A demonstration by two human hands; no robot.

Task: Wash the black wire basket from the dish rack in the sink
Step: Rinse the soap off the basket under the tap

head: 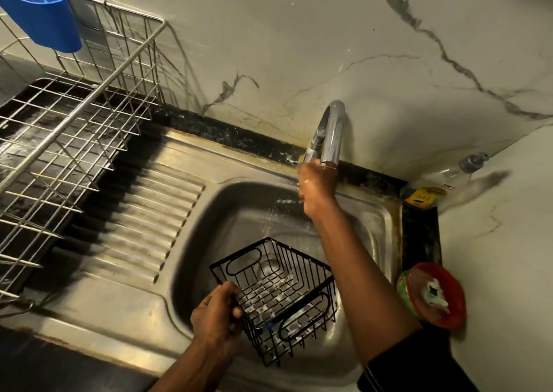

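The black wire basket (278,299) hangs tilted over the near part of the steel sink (239,212), its open top facing up and back. My left hand (217,314) grips the basket's near left rim with curled fingers. My right hand (314,188) reaches up to the base of the chrome tap (330,134), and its fingers are hidden behind the spout. Water drops splash below that hand. The steel dish rack (68,128) stands at the left.
A ribbed draining board (143,212) lies between rack and sink. A blue plastic holder (42,14) hangs on the rack's top. A red-lidded tub (434,296) and a clear pump bottle (449,179) sit on the black ledge at the right. The marble wall is close behind.
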